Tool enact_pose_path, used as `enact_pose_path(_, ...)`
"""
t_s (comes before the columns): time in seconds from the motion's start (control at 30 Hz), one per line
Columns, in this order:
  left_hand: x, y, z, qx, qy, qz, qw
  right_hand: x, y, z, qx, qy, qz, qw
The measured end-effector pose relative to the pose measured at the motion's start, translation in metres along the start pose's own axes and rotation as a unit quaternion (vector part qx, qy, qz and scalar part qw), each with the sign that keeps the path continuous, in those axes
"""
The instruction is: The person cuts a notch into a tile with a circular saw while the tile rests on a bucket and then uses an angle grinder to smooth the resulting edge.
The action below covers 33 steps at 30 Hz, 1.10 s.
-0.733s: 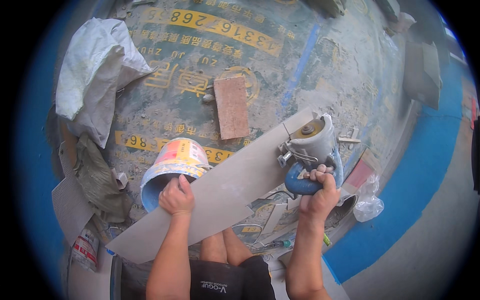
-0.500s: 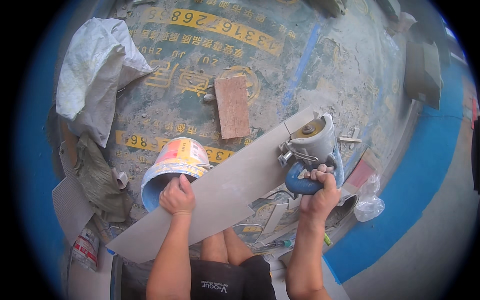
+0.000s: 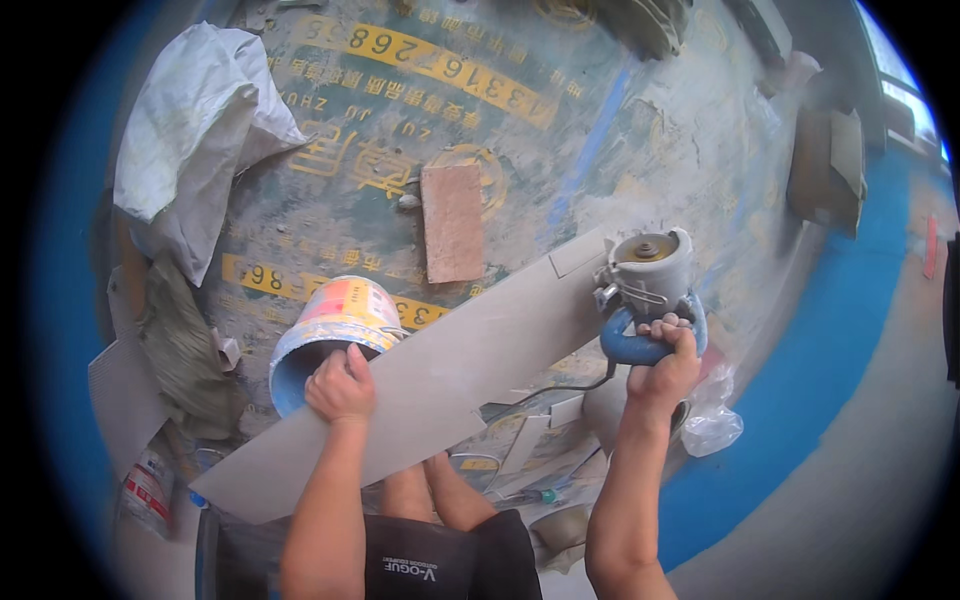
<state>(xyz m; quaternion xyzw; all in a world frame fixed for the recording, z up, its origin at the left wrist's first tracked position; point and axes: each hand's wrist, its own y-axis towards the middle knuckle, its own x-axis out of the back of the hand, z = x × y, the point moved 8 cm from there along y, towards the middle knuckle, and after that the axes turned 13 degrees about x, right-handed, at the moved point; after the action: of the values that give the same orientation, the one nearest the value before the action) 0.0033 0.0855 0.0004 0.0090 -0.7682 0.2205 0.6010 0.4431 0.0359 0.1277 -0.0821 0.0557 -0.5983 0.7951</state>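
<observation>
A long light-grey tile (image 3: 470,350) lies slanted across my lap, its lower left end near my thigh and its far end to the right. My left hand (image 3: 341,385) grips its upper edge, thumb on top and fingers hidden behind it. In my right hand (image 3: 665,365) is a tile cutter (image 3: 655,275), held by its blue loop handle. The cutter's round blade faces up beside the tile's right end; whether it touches cannot be told. Near that end a thin angled line marks the tile. Behind the tile, a paint-spattered bucket (image 3: 345,305) leans by my left hand.
A reddish slab (image 3: 453,222) lies on the dusty printed floor covering. At left stand a white sack (image 3: 190,130) and a crumpled olive sack (image 3: 185,350). A cardboard box (image 3: 825,175) is at far right, a clear plastic bag (image 3: 713,428) nearer. The cutter's cable (image 3: 560,388) runs under the tile.
My right hand has moved the tile cutter to the right, off the tile's face toward its end, uncovering the angled line. My left hand keeps its grip on the tile. The view has shifted slightly.
</observation>
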Motion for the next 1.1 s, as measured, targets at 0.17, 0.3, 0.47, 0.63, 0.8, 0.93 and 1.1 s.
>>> enact_pose_path(0.17,-0.004,-0.002,0.006,0.007,0.007,0.007,1.000,0.015,0.041,0.061,0.041,-0.016,0.026,0.999)
enact_pose_path(0.3,0.000,-0.004,0.003,0.018,0.021,0.000,1.000,0.023,0.062,0.113,0.024,-0.084,0.143,0.986)
enact_pose_path(0.47,-0.001,-0.005,0.006,0.033,0.014,-0.007,0.999,-0.004,0.060,0.124,0.022,-0.198,0.288,0.937)
enact_pose_path(0.63,0.001,-0.003,0.005,0.032,0.009,-0.032,0.999,-0.042,0.054,0.093,0.024,-0.220,0.430,0.875)
enact_pose_path(0.8,0.006,-0.004,0.008,0.039,-0.007,-0.063,0.997,-0.073,0.040,0.061,0.083,-0.257,0.534,0.801)
enact_pose_path(0.93,0.009,-0.008,0.006,0.053,-0.021,-0.063,0.996,-0.081,0.030,0.043,0.079,-0.265,0.551,0.788)
enact_pose_path(1.1,0.010,-0.008,0.005,0.061,-0.019,-0.065,0.996,-0.086,0.026,0.027,0.078,-0.249,0.558,0.788)
